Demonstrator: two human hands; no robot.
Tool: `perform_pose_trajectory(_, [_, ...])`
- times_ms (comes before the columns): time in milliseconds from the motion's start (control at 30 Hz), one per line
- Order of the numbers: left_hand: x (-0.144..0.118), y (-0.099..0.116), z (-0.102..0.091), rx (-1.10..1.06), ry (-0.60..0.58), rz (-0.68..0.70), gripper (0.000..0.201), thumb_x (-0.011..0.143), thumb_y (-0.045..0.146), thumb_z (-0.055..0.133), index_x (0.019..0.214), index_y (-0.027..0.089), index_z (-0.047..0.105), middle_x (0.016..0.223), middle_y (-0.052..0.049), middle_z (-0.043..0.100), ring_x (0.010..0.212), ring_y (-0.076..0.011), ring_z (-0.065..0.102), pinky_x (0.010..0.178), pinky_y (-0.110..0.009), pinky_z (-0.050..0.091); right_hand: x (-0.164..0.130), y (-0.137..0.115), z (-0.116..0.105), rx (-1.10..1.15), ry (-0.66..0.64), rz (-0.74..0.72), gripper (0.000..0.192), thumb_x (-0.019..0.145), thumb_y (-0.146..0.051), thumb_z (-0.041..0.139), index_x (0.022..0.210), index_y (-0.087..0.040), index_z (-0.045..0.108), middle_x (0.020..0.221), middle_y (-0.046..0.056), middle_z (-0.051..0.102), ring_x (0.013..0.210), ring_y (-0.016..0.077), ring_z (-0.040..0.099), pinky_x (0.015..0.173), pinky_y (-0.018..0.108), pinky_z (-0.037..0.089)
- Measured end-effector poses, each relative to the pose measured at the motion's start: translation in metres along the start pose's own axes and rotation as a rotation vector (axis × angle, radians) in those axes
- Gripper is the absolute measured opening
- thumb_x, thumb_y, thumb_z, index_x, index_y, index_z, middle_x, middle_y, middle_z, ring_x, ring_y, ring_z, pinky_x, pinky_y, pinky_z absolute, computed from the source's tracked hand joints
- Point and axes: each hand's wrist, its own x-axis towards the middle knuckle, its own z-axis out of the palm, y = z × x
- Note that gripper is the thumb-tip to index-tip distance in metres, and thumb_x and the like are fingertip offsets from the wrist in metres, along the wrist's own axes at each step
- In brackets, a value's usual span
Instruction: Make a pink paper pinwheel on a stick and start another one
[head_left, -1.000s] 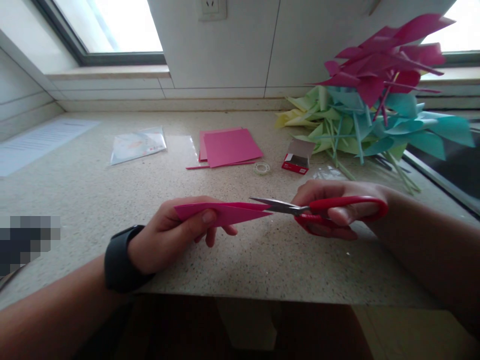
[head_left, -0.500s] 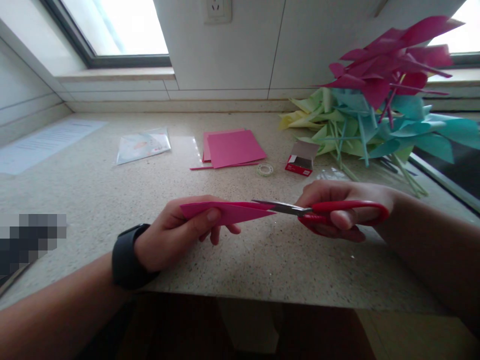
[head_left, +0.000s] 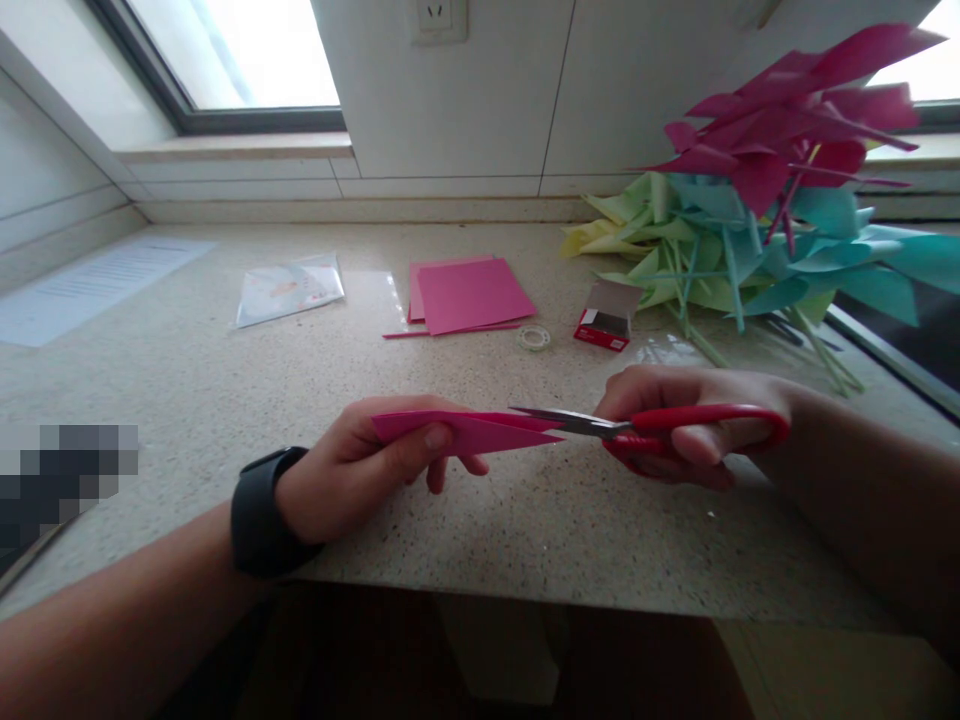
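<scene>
My left hand (head_left: 360, 470) pinches a folded pink paper (head_left: 480, 432) shaped like a long triangle, its point aimed right, just above the speckled counter (head_left: 187, 390). A black watch sits on that wrist. My right hand (head_left: 690, 425) grips red-handled scissors (head_left: 645, 430); their metal blades lie over the paper's upper edge near its tip. Both hands hover close to the counter's front edge.
Behind lie a stack of pink paper sheets (head_left: 469, 295), a tape roll (head_left: 533, 337), a small red box (head_left: 606, 315) and a clear plastic packet (head_left: 289, 290). A heap of pink, teal and yellow-green paper pinwheels (head_left: 757, 200) fills the back right. A white printed sheet (head_left: 90, 290) lies far left.
Both hands, with paper and scissors, sit slightly further right in the picture; the grips stay the same and the blades remain over the paper tip.
</scene>
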Motion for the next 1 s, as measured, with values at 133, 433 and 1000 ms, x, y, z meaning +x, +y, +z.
perform_pose_trajectory(133, [-0.0007,-0.002,0.0007,-0.027,-0.03,0.004,0.025,0.102,0.031,0.054,0.114,0.024,0.075,0.095,-0.004,0.078,0.069,-0.0082,0.063,0.064,-0.016,0.053,0.0027,0.0031,0.0014,0.029,-0.002,-0.005,0.056,0.082,-0.068,0.068,0.067,-0.015,0.055,0.049,-0.004,0.053,0.037,0.0051,0.043,0.033,0.015,0.032])
perform_pose_trajectory(433, [0.0015,0.001,0.0024,-0.046,0.0,-0.01,0.025,0.102,0.03,0.054,0.114,0.024,0.075,0.093,-0.002,0.079,0.064,-0.0055,0.062,0.058,-0.011,0.05,0.0019,0.0028,0.0013,0.011,0.003,-0.009,0.058,0.082,-0.07,0.065,0.065,-0.015,0.054,0.048,-0.003,0.052,0.036,0.0053,0.044,0.033,0.014,0.032])
perform_pose_trajectory(1000, [0.0024,0.0042,0.0041,0.062,-0.017,0.022,0.024,0.101,0.029,0.054,0.101,0.017,0.075,0.089,-0.006,0.078,0.062,-0.01,0.063,0.058,-0.019,0.055,0.0064,0.0032,0.0058,0.017,-0.02,0.026,0.057,0.082,-0.07,0.066,0.068,-0.016,0.055,0.049,-0.004,0.052,0.037,0.0063,0.045,0.034,0.015,0.033])
